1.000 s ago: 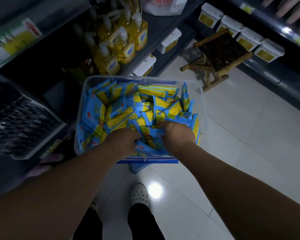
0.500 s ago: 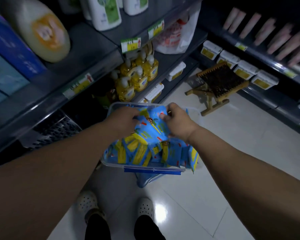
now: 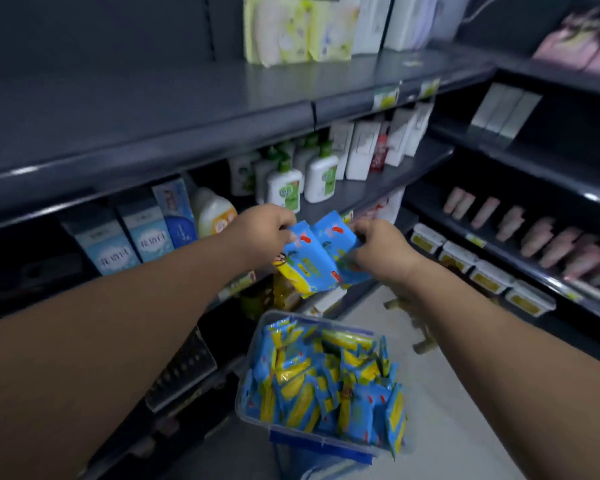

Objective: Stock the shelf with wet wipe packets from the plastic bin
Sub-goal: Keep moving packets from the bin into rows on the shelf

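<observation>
A bunch of blue and yellow wet wipe packets (image 3: 317, 256) hangs in the air in front of the middle shelf. My left hand (image 3: 262, 230) grips its left edge and my right hand (image 3: 381, 251) grips its right edge. Below them stands the clear plastic bin (image 3: 253, 344) with a blue clip, filled with several more of the same packets (image 3: 323, 386). The wide grey upper shelf (image 3: 187, 98) stretches across the left and is mostly bare.
The middle shelf holds white pump bottles (image 3: 303, 178), white cartons (image 3: 361, 150) and blue boxes (image 3: 146, 230). Pale packs (image 3: 291, 29) stand on the upper shelf's back. White tubs (image 3: 492, 275) and pink tubes (image 3: 534, 233) line the right-hand racks. White floor tiles (image 3: 447, 410) lie on the right.
Both hands have risen out of the bin with a bunch of packets, up to the level of the middle shelf. The view has tilted upward, so the bin now sits low in the frame.
</observation>
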Available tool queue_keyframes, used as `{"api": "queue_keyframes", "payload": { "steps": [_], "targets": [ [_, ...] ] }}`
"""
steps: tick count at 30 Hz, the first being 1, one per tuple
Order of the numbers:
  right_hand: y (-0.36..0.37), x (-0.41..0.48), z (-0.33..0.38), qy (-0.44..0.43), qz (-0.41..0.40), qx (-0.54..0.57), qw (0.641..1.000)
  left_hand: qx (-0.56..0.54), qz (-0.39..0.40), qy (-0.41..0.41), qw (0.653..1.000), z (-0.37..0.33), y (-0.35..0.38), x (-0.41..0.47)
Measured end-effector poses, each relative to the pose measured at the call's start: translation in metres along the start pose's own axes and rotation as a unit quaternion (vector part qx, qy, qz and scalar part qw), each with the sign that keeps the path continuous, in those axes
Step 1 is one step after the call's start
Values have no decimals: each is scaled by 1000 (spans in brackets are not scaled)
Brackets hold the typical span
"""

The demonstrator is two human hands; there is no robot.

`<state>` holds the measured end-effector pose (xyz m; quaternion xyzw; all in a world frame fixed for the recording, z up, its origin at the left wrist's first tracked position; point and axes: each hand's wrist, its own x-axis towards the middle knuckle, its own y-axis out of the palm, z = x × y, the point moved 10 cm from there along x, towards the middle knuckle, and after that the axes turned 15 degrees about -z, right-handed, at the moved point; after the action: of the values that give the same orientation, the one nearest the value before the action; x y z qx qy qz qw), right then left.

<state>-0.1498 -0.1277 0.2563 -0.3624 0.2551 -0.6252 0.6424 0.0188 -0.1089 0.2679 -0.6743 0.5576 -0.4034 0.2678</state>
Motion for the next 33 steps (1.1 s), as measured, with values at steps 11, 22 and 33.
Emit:
{"api": "queue_keyframes", "payload": {
  "steps": [11, 22, 33],
  "targets": [
    [-61, 25, 149, -104, -7, 205, 973, -62, -135, -37, 988, -16, -170, 13],
    [-35, 24, 337, -241, 24, 184, 953, -39, -293, -114, 949, 66, -331, -24],
    [71, 13, 507, -311, 107, 210, 921, -27, -389, -271, 880, 217, -439, -96]
  ]
}}
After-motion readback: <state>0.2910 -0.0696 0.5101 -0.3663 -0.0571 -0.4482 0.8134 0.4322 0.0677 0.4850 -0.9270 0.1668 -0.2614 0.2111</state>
